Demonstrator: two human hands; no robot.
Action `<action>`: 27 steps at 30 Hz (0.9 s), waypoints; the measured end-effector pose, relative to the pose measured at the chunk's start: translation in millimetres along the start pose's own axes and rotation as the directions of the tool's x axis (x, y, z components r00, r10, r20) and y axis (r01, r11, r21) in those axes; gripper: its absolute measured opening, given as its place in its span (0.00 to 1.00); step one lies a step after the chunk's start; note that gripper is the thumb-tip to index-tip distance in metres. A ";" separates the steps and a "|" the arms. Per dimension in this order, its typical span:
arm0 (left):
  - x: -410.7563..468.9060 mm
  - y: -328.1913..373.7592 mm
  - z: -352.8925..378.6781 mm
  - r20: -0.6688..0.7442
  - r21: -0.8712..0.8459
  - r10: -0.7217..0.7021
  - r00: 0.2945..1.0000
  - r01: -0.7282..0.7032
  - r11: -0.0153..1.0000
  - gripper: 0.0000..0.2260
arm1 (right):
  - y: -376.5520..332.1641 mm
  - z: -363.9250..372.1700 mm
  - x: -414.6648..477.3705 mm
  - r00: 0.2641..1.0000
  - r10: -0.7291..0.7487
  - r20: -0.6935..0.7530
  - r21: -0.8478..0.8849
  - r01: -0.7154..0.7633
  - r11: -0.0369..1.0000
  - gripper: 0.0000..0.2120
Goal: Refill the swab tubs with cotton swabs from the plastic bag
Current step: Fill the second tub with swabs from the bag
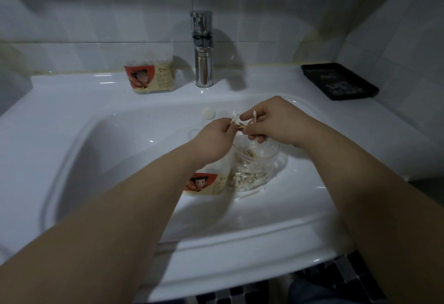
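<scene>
Both hands meet over the white sink basin point(120, 150). My left hand point(213, 140) pinches a small bunch of cotton swabs point(236, 119) by their sticks. My right hand point(271, 121) holds more swabs, one white tip sticking up by its fingers. Below the hands lies a clear plastic bag point(257, 166) with several swabs in it. A swab tub point(206, 183) with a red cartoon label stands beside the bag, partly hidden by my left forearm. A second swab tub point(150, 73) stands on the sink's back ledge, left of the tap.
A chrome tap point(203, 49) rises at the back centre. A round white overflow cap point(208, 114) sits on the basin's back wall. A black tray point(338, 80) lies on the ledge at the back right. One loose swab point(249, 193) lies in the basin near the bag.
</scene>
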State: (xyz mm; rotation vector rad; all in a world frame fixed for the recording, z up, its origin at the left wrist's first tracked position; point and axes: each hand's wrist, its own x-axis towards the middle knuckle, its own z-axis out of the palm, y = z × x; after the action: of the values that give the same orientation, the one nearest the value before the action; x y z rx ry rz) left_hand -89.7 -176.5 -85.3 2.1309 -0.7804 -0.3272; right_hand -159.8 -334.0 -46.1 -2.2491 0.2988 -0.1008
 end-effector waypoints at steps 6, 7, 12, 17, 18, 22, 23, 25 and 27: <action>1.1 -3.4 -0.3 0.018 0.040 0.047 0.999 -0.047 0.998 0.14 | -0.7 -0.1 0.5 0.998 -0.034 -0.051 0.047 0.037 0.998 0.16; 1.6 -4.3 0.2 0.004 0.033 0.044 0.999 -0.044 0.998 0.14 | -0.5 0.0 0.8 0.998 -0.028 -0.057 0.045 0.030 0.999 0.17; 3.4 -6.8 2.5 -0.073 -0.066 0.020 0.997 -0.025 0.998 0.13 | 2.5 -1.2 2.6 0.999 0.030 -0.030 0.014 -0.030 0.999 0.15; 4.6 -5.9 0.6 -0.142 -0.378 -0.122 0.982 0.060 0.924 0.11 | 1.5 -2.6 1.7 0.997 0.051 -0.061 0.034 -0.049 0.998 0.14; 3.8 -5.1 1.1 -0.125 -0.420 -0.128 0.984 0.065 0.905 0.11 | 0.8 -2.9 2.1 0.995 0.040 -0.096 0.079 -0.033 0.996 0.13; -0.2 0.7 6.5 -0.017 -0.530 -0.088 0.996 0.066 0.845 0.10 | -3.2 1.4 3.2 0.988 0.053 -0.146 0.382 0.007 0.924 0.14; -0.8 1.6 7.4 0.006 -0.529 -0.070 0.998 0.062 0.846 0.11 | -4.9 3.9 2.7 0.989 0.055 -0.138 0.444 0.013 0.896 0.15; -1.7 2.4 7.8 0.049 -0.524 -0.029 0.998 0.051 0.850 0.13 | -7.8 9.1 2.1 0.991 0.038 -0.130 0.511 0.034 0.859 0.15; -3.5 3.7 6.5 0.103 -0.579 -0.006 0.995 0.065 0.813 0.15 | -9.2 14.1 3.1 0.988 0.031 -0.152 0.536 0.056 0.843 0.14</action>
State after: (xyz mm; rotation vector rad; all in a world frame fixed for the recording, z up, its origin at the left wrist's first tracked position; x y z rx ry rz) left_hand -97.1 -180.1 -86.7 1.5528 -0.5934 -0.6104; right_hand -152.7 -318.6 -48.1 -1.6805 0.2955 -0.3288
